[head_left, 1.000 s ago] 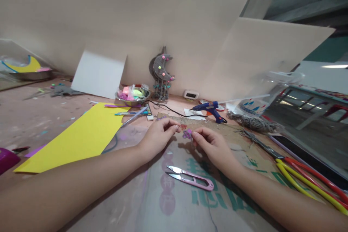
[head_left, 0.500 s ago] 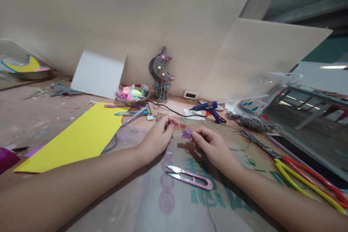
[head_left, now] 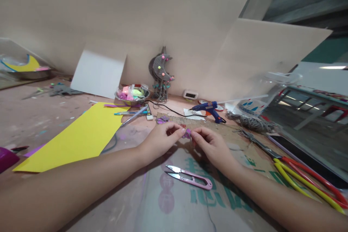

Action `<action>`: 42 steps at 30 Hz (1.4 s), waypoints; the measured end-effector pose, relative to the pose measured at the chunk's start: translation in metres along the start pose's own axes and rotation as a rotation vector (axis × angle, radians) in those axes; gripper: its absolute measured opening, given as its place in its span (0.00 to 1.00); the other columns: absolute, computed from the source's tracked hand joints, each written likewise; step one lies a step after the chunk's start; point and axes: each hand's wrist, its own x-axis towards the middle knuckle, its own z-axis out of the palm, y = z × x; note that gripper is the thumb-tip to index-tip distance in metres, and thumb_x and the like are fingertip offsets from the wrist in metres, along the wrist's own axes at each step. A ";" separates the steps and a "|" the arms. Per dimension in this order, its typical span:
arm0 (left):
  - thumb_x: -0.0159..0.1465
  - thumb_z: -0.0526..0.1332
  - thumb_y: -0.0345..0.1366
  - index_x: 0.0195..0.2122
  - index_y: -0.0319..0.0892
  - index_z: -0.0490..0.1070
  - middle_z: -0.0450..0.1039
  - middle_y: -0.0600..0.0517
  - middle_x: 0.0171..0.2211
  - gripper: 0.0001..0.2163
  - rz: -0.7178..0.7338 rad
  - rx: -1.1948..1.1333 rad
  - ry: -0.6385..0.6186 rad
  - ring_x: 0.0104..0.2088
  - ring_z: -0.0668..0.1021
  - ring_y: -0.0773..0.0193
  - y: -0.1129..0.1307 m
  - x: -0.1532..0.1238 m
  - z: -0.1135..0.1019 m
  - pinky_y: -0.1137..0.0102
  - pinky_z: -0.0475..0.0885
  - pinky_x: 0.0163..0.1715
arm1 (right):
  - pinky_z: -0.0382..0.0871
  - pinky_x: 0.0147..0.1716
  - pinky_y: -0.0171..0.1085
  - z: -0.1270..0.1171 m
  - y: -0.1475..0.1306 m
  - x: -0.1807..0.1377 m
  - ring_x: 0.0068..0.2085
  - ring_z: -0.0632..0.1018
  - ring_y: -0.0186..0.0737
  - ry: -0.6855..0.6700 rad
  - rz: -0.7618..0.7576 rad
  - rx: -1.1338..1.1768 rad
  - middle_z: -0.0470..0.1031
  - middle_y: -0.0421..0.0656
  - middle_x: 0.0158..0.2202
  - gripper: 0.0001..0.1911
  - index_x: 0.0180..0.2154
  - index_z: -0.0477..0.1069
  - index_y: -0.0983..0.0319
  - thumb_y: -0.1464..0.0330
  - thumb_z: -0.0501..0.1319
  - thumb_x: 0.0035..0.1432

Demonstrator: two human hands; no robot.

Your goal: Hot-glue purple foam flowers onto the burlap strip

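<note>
A small purple cut-out [head_left: 187, 134] with grey edging, perhaps a butterfly or flower, is held up between my two hands. My right hand [head_left: 212, 146] pinches its right side between thumb and fingertips. At its left side, my left hand [head_left: 162, 138] has thumb and forefinger closed on the edge. More purple cut-outs [head_left: 162, 119] lie just beyond my left hand. Below the hands, pink thread snips [head_left: 190, 177] rest with blades apart on the printed cardboard [head_left: 179, 206]. A thin grey thread [head_left: 210, 212] trails from near the snips toward me.
Yellow paper [head_left: 78, 136] and pens [head_left: 134, 116] lie left. A blue glue gun [head_left: 208, 108], grey yarn [head_left: 252, 122], red-and-yellow-handled scissors [head_left: 304, 177] and a phone [head_left: 307, 157] are on the right. Behind stand a bowl of colored clay [head_left: 132, 96] and a grey moon ornament [head_left: 161, 69].
My left hand has moved right and now meets the purple cut-out, uncovering the purple pieces behind it. My right hand stays nearly in place, still pinching.
</note>
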 end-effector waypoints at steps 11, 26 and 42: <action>0.59 0.53 0.40 0.29 0.39 0.70 0.71 0.53 0.27 0.11 0.035 0.060 -0.003 0.30 0.72 0.66 -0.003 0.000 0.000 0.74 0.65 0.31 | 0.57 0.18 0.30 0.001 -0.001 0.000 0.19 0.63 0.29 -0.013 0.000 -0.015 0.66 0.37 0.20 0.14 0.28 0.68 0.63 0.59 0.54 0.55; 0.57 0.57 0.40 0.35 0.40 0.72 0.74 0.51 0.32 0.11 -0.040 0.015 -0.051 0.33 0.73 0.65 -0.005 0.000 0.000 0.73 0.66 0.32 | 0.57 0.17 0.29 0.000 0.002 0.001 0.19 0.64 0.29 0.020 0.037 0.024 0.64 0.35 0.19 0.15 0.29 0.68 0.62 0.57 0.54 0.55; 0.56 0.57 0.40 0.30 0.39 0.71 0.72 0.53 0.26 0.10 -0.070 0.028 -0.045 0.25 0.71 0.69 -0.002 -0.002 0.001 0.75 0.64 0.25 | 0.61 0.20 0.31 -0.001 -0.001 0.002 0.22 0.67 0.31 0.052 -0.023 0.036 0.70 0.40 0.25 0.14 0.34 0.70 0.62 0.58 0.58 0.52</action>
